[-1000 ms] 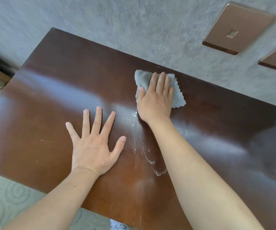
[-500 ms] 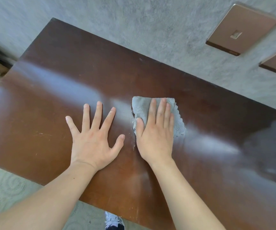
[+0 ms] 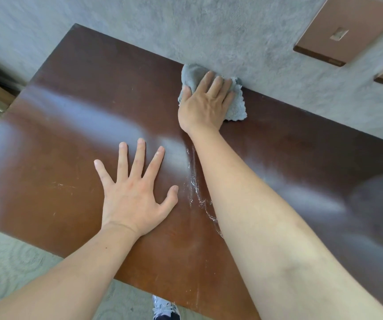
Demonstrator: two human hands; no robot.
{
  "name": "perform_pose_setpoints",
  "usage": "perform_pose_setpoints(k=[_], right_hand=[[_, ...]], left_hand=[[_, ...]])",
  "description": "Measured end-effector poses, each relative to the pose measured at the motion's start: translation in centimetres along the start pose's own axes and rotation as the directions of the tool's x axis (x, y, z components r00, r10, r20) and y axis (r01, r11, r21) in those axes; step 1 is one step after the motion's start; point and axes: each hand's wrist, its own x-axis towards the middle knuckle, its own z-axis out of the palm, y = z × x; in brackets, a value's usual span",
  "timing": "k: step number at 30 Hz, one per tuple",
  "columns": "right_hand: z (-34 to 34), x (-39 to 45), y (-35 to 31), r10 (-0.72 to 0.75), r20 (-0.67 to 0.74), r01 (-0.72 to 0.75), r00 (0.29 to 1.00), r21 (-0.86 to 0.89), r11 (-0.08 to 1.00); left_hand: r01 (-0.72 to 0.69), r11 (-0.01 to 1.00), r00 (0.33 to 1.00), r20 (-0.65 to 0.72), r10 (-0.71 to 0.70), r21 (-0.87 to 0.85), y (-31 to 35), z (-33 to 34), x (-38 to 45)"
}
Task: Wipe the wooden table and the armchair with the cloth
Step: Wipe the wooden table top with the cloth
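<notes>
cloth at the table's far edge, against the wall

cloth [image 3: 235, 107], grey and bunched, lies on the wooden table [image 3: 70, 139] at its far edge, touching the grey textured wall [image 3: 209, 31]. the right hand [image 3: 203, 105] presses flat on it, fingers straight and close together, the arm reaching across the top. the left hand [image 3: 135, 192] rests palm down near the table's near edge, fingers spread wide, holding nothing. between the two arms a pale streak of residue [image 3: 195, 188] runs over the dark brown gloss, which shows broad light reflections and fine scratches [image 3: 63, 185] toward the left. on the wall to the right sit two copper-coloured switch plates [image 3: 347, 31]. below the near edge lie patterned pale carpet [image 3: 12, 262] and a shoe [image 3: 166, 308].
</notes>
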Motion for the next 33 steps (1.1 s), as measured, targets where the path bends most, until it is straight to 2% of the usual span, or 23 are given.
perform_pose_setpoints(k=[4, 6, 9, 12, 15, 17, 19, 22, 24, 29, 33], right_hand=[[-0.5, -4.2, 3.7, -0.207, -0.039, 0.208, 0.978, 0.038, 0.977], [-0.6, -7.0, 5.6, -0.245, -0.037, 0.247, 0.969, 0.04, 0.968], [-0.6, -7.2, 6.1, -0.188, -0.007, 0.188, 0.982, 0.023, 0.982], [-0.5, -3.4, 3.0, -0.089, -0.001, 0.089, 0.996, 0.01, 0.996], [-0.4, -0.1, -0.9, 0.007, 0.069, -0.009, 0.998, 0.032, 0.999], [-0.2, 0.4, -2.1, -0.001, 0.09, -0.002, 0.996, 0.031, 1.0], [-0.3, -0.2, -1.2, -0.142, 0.078, 0.141, 0.987, 0.016, 0.99], [-1.1, -2.0, 2.6, -0.405, 0.081, 0.401, 0.911, 0.063, 0.914], [-1.3, -4.4, 5.3, -0.444, 0.074, 0.439, 0.893, 0.077, 0.895], [-0.5, -6.8, 5.6, -0.199, 0.074, 0.202, 0.977, -0.026, 0.979], [-0.2, -2.7, 1.1, -0.139, 0.068, 0.141, 0.988, -0.019, 0.99]], left_hand=[[-0.001, 1.0, 1.0, -0.005, 0.001, 0.0, 0.0, -0.1, 0.0], [-0.001, 1.0, 1.0, -0.005, 0.001, 0.006, 0.0, -0.1, 0.0], [0.002, 1.0, 1.0, -0.01, -0.002, 0.004, 0.1, -0.2, -0.1], [-0.002, 1.0, 1.0, -0.012, 0.002, 0.003, 0.1, -0.1, 0.0], [0.002, 1.0, 1.0, -0.01, -0.002, 0.0, 0.1, -0.1, -0.1], [0.005, 1.0, 1.0, -0.01, -0.005, 0.0, 0.1, -0.1, 0.0], [0.006, 1.0, 1.0, -0.013, -0.006, 0.0, 0.1, -0.2, 0.0], [0.007, 1.0, 1.0, -0.017, -0.007, 0.002, 0.1, -0.2, -0.1], [0.003, 1.0, 1.0, -0.012, -0.003, -0.002, 0.1, -0.2, 0.0], [0.0, 1.0, 1.0, -0.009, 0.0, 0.005, 0.1, -0.1, 0.0], [0.001, 1.0, 1.0, -0.023, -0.001, -0.002, 0.0, 0.1, 0.1]])
